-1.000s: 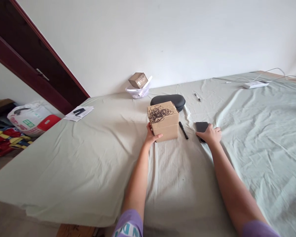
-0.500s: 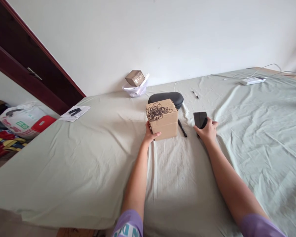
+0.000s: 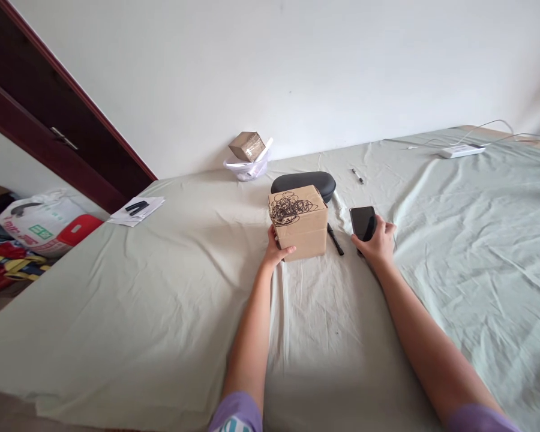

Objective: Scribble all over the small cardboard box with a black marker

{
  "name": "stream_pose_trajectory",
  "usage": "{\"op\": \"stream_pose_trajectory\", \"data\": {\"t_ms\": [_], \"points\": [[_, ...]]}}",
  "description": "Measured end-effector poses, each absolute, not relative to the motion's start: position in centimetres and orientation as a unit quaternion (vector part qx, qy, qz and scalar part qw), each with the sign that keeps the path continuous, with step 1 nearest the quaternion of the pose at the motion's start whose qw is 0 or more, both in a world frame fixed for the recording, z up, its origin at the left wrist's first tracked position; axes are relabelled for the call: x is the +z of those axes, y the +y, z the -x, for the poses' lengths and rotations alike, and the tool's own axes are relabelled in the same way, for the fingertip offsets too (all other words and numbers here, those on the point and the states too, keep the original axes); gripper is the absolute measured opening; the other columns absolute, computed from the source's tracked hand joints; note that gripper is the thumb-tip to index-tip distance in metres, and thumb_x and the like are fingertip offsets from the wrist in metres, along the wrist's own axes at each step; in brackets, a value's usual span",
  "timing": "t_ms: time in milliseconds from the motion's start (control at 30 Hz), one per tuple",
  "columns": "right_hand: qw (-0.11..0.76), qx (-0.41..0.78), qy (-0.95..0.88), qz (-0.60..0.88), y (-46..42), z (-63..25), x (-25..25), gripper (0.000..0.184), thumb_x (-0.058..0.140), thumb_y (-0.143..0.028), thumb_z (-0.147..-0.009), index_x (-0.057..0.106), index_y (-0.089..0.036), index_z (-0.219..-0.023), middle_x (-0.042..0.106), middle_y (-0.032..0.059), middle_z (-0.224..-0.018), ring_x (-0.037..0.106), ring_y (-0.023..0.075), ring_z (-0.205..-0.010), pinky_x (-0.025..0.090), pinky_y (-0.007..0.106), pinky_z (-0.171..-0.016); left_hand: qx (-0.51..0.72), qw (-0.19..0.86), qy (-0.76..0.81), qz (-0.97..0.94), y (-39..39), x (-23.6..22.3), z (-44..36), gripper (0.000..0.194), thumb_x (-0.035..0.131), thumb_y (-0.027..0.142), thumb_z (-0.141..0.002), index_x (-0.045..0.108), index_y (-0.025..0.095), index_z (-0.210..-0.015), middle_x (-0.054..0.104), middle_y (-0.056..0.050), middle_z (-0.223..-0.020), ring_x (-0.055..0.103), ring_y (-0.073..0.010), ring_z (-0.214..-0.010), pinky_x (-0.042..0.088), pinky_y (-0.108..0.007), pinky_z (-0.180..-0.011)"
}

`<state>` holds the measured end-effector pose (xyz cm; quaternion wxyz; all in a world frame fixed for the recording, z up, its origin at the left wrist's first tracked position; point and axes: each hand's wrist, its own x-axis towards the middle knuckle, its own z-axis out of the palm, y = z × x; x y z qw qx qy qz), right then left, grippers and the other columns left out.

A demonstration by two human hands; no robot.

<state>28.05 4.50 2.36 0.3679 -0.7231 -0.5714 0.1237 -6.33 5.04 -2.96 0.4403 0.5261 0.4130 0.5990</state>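
A brown cardboard box [image 3: 303, 237] with black scribbles on its top stands on the cloth-covered table. My left hand [image 3: 276, 251] grips its lower left side, thumb across the front and the other fingers partly hidden behind it. To the right, my right hand [image 3: 378, 240] is closed around a black smartphone [image 3: 363, 222], thumb on one long edge and fingers on the other. Between box and phone lies a black pen [image 3: 335, 240]. Behind the box is a black oval zip case [image 3: 303, 180], partly covered by it.
A smaller pen [image 3: 357, 176] lies farther back. Against the wall, a plastic basket [image 3: 247, 169] holds a small box [image 3: 247, 146]. A white power strip [image 3: 461, 150] with cables sits at the right rear. Papers [image 3: 137, 211] with a dark object rest at the left edge.
The phone in my right hand has tilted and shifted slightly left. The box stays in my left hand's grip; the whole view has shifted a little.
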Motion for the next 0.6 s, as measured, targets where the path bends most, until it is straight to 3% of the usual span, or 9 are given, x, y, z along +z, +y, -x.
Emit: {"op": "stream_pose_trajectory", "data": {"t_ms": [367,600], "points": [[0.358,0.122,-0.567,0.732,4.37,-28.0,2.63,0.103,0.073,-0.052,-0.081,0.03,-0.019,-0.169,0.038,0.0237,-0.157,0.064,0.037,-0.125,0.053,0.049,-0.11,0.599,0.438,0.413,-0.528,5.05,-2.86,6.26,0.134,0.106,0.057,-0.047,0.032,0.031,-0.156,0.048,-0.017,-0.16,0.047,-0.0414,-0.155,0.045,-0.057,-0.127],[0.397,0.118,-0.559,0.718,4.79,-28.32,1.91,0.1,0.075,-0.049,-0.077,0.038,-0.016,-0.163,0.04,0.0249,-0.156,0.057,0.0386,-0.14,0.049,0.048,-0.118,0.601,0.432,0.413,-0.53,5.0,-2.83,6.19,0.134,0.106,0.059,-0.047,0.032,0.03,-0.155,0.044,-0.018,-0.165,0.045,-0.0431,-0.157,0.046,-0.058,-0.125]]}}
